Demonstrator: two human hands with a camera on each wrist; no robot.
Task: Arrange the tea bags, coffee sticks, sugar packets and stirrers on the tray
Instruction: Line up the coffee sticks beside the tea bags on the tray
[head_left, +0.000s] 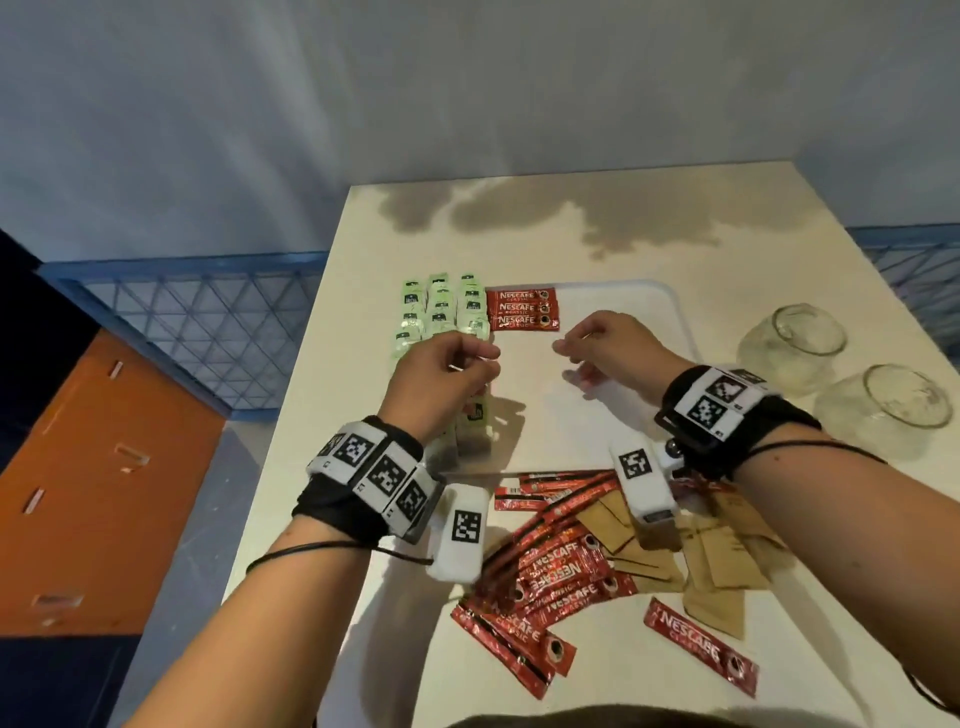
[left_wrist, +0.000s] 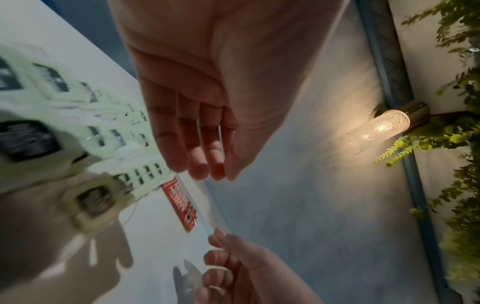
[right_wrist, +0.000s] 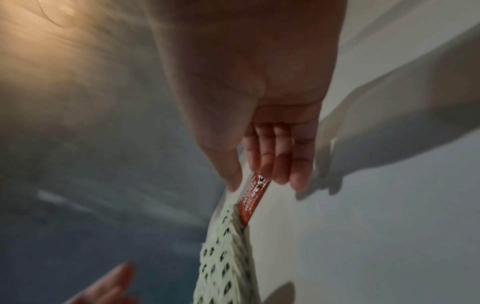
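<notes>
Both hands empty, fingers loosely extended: left hand (head_left: 441, 376) at centre frame over the green tea bags (head_left: 441, 312); right hand (head_left: 605, 345) just right of it above the white tray (head_left: 670, 301). Three red coffee sticks (head_left: 523, 309) side by side in the tray's upper left corner, beside the tea bags. More sticks (head_left: 550, 577) and brown sugar packets (head_left: 717, 561) heaped lower centre on the table (head_left: 831, 649).
</notes>
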